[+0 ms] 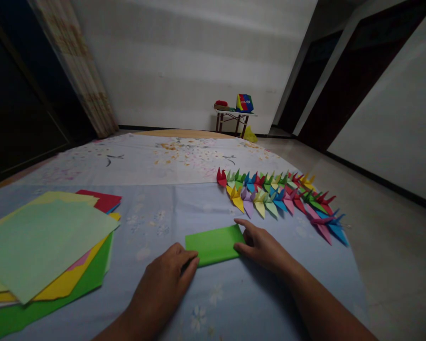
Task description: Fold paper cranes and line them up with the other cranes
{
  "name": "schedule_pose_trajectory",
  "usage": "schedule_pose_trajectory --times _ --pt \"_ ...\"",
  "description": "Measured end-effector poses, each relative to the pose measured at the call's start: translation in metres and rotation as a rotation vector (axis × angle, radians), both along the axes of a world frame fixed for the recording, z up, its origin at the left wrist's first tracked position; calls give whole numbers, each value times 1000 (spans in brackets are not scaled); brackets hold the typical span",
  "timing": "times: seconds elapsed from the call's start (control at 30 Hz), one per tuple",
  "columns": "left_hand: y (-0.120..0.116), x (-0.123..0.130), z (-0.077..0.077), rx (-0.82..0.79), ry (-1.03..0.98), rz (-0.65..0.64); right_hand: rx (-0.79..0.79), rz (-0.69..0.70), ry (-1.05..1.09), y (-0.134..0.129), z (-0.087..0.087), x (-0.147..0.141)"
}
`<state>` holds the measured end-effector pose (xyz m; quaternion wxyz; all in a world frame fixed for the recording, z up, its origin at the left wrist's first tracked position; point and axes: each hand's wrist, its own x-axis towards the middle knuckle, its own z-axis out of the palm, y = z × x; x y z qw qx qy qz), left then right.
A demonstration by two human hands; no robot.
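Note:
A folded green paper (215,244) lies flat on the pale blue flowered cloth (170,208). My left hand (163,279) rests at its left end, fingers pressing on the near left corner. My right hand (261,244) touches its right edge with the fingertips spread along the fold. Neither hand lifts the paper; both press it down.
A stack of coloured paper sheets (46,246) lies at the left. Rows of several folded paper cranes (280,196) sit at the right, near the cloth's edge. Bare floor (383,246) lies to the right. A small table (234,118) with items stands by the far wall.

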<state>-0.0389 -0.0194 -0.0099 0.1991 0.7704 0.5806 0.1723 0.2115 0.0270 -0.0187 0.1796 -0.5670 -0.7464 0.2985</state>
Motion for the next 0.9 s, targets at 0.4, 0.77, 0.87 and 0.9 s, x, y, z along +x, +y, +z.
schedule_pose_trajectory --times 0.4,0.77,0.87,0.9 --pt "-2 3 3 32 49 -30 49 -62 -179 -4 1 -8" --pt "-1 3 2 15 77 -31 68 -94 -186 -3 0 -8" --pt "-2 3 4 5 101 -41 59 -99 -197 -3 1 -9" --pt "-2 3 4 5 113 -42 54 -102 -203 -3 1 -9"
